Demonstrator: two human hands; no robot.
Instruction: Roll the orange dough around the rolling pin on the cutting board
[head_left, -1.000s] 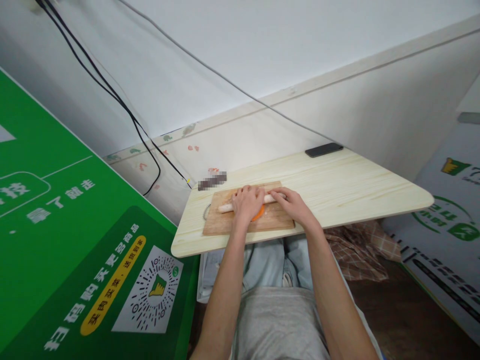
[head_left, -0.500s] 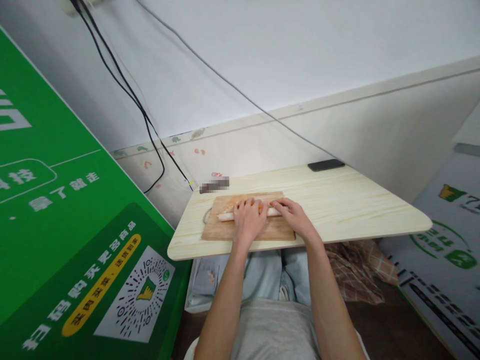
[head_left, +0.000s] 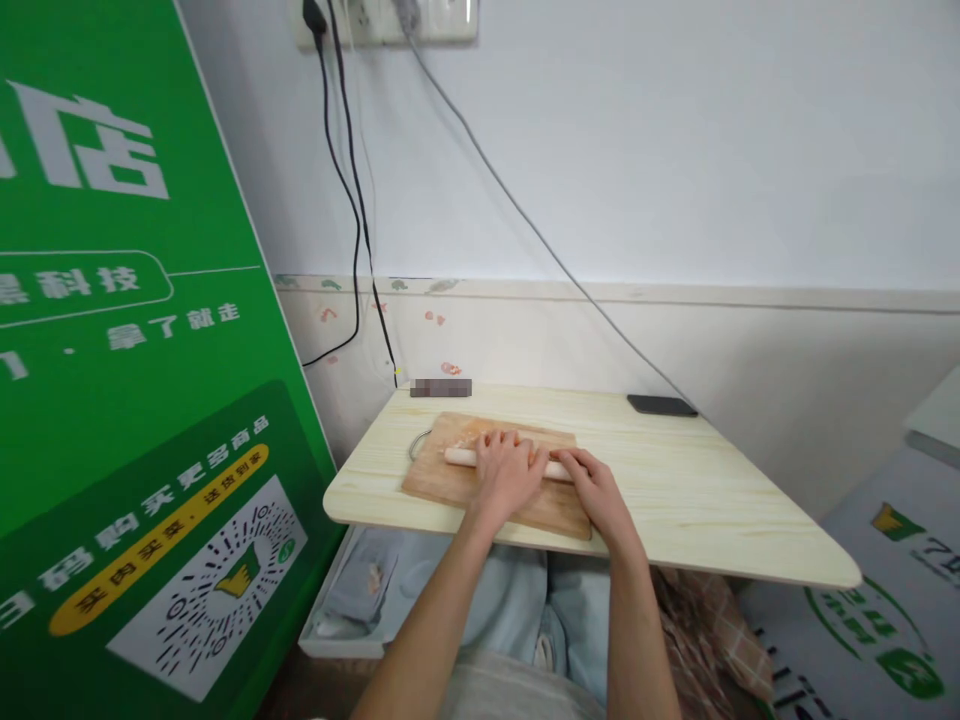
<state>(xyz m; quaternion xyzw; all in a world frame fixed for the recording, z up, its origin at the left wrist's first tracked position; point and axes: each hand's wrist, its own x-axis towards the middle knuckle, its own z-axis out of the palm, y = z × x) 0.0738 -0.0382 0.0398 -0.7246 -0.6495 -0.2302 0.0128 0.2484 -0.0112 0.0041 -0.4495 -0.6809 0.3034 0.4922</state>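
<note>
A pale wooden rolling pin (head_left: 459,457) lies across a wooden cutting board (head_left: 435,485), its left end bare. My left hand (head_left: 510,472) rests over the middle of the pin, fingers bent across it. Farther right, my right hand (head_left: 598,488) is closed around the pin's right end, which it mostly covers. Small orange spots show at the left fingertips, partly hidden by that hand; I cannot tell what they are. Orange stains and pale bits (head_left: 471,433) mark the board's upper left part. The board has a metal ring handle (head_left: 415,444) on its left side.
The light wood-grain table (head_left: 720,490) stands against a wall. On its back edge lie a dark phone (head_left: 661,405) and a blurred-out dark object (head_left: 441,388). A green printed panel (head_left: 172,350) rises at left, a white cabinet (head_left: 892,560) at right. Cables (head_left: 510,190) run down the wall.
The view has tilted up and levelled, so more wall and a socket strip show. Both hands stay on the rolling pin; any roll of the pin is hard to make out.
</note>
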